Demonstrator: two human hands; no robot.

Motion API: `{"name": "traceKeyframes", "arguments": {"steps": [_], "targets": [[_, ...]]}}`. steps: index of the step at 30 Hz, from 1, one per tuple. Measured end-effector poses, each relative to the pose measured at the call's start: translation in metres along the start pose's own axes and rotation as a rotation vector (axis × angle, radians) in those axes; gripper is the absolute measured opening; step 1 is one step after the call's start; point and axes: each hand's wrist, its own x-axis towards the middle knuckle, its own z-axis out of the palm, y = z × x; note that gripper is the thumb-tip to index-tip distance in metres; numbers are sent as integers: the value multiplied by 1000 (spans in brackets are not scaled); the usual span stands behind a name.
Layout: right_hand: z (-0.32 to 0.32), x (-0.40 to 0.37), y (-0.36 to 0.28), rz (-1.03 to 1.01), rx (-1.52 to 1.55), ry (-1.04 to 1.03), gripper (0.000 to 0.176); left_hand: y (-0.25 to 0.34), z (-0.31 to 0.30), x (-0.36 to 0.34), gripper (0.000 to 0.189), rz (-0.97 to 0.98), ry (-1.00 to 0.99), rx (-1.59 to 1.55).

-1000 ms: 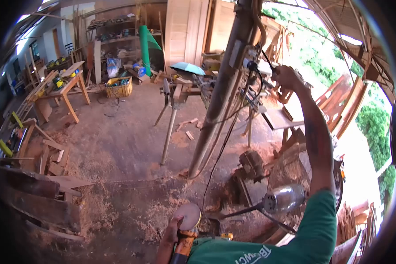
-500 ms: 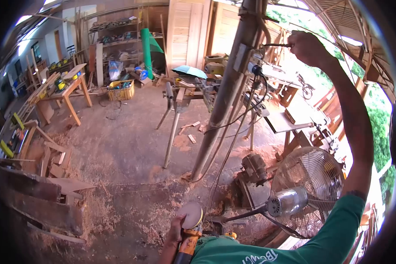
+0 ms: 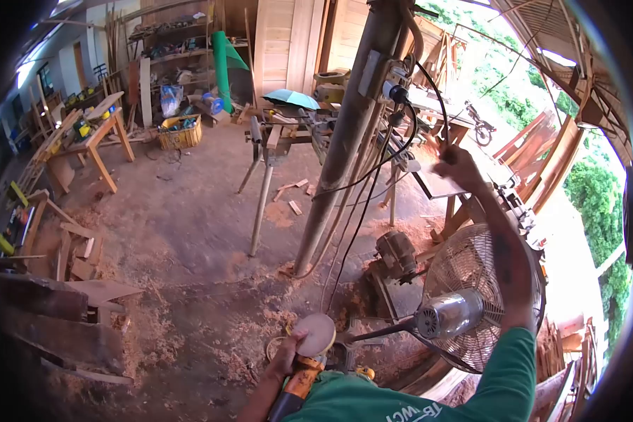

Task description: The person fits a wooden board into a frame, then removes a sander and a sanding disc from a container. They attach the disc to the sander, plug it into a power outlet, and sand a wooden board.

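My left hand point(image 3: 284, 357) is low in front of my body, with its fingers closed on an orange and black disc sander point(image 3: 304, 375). The sander's round pale sanding disc point(image 3: 315, 334) faces up, against my fingers. Out to the right, my raised right hand point(image 3: 458, 169) is closed around a black cable point(image 3: 442, 98), which curves up to the outlet area on the metal post point(image 3: 344, 133). A dark plug point(image 3: 395, 92) sits in a socket on that post, with another black cord looping below it.
A large wire-cage fan point(image 3: 464, 302) stands close under my right arm, near a motor point(image 3: 397, 254). Behind the post is a metal-legged stand point(image 3: 260, 211) with a blue umbrella point(image 3: 291, 98). A wooden table point(image 3: 98, 137) and yellow crate point(image 3: 181, 133) are further back; sawdust covers the floor.
My right hand has come down from beside the top of the post, drawing the black cable downward with it. My left hand still holds the sander; the view has shifted slightly.
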Motion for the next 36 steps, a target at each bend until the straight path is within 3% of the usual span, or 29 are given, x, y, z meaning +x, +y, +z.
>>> {"name": "traceKeyframes", "arguments": {"steps": [1,2,3,5,7,10,11,13,15,19,22,25,26,28,29,30,36], "targets": [[28,14,8,-39,45,53,20,0,7,-5,50,-25,9,48],[56,13,-24,-42,132,69,20,1,10,-7,50,-52,20,97],[77,29,-7,-71,267,-23,22,-2,7,-6,50,-40,29,109],[109,25,-54,-8,548,-240,22,-15,-10,-5,51,-77,27,63],[140,30,-74,-71,870,-138,18,-20,-21,-8,50,-108,45,-7],[151,65,-67,-191,588,551,12,-17,-14,-35,42,-56,202,-22],[154,81,-63,-88,758,755,15,-17,-13,-42,43,-53,213,-33],[157,87,-75,-129,615,966,25,-16,-10,-49,45,-45,223,-52],[158,90,-80,-157,431,1033,29,-16,-10,-54,47,-27,220,-74],[158,103,-82,-131,540,1062,34,-27,-33,-44,45,-39,93,-124],[159,105,-77,-96,450,1065,37,-29,-40,-44,45,-24,139,-120],[164,109,-79,-183,383,1195,31,-27,-53,-43,44,15,204,-114],[168,108,-80,-198,537,1187,27,-26,-58,-44,43,35,240,-121],[172,102,-84,-213,513,1216,26,-22,-68,-52,43,88,316,-133],[174,102,-83,-227,480,1226,25,-22,-74,-57,42,116,358,-142],[169,105,-82,-228,225,1287,25,-19,-78,-60,42,134,386,-157],[167,103,-75,-197,359,1251,27,15,-65,-59,38,151,413,-179]]}}
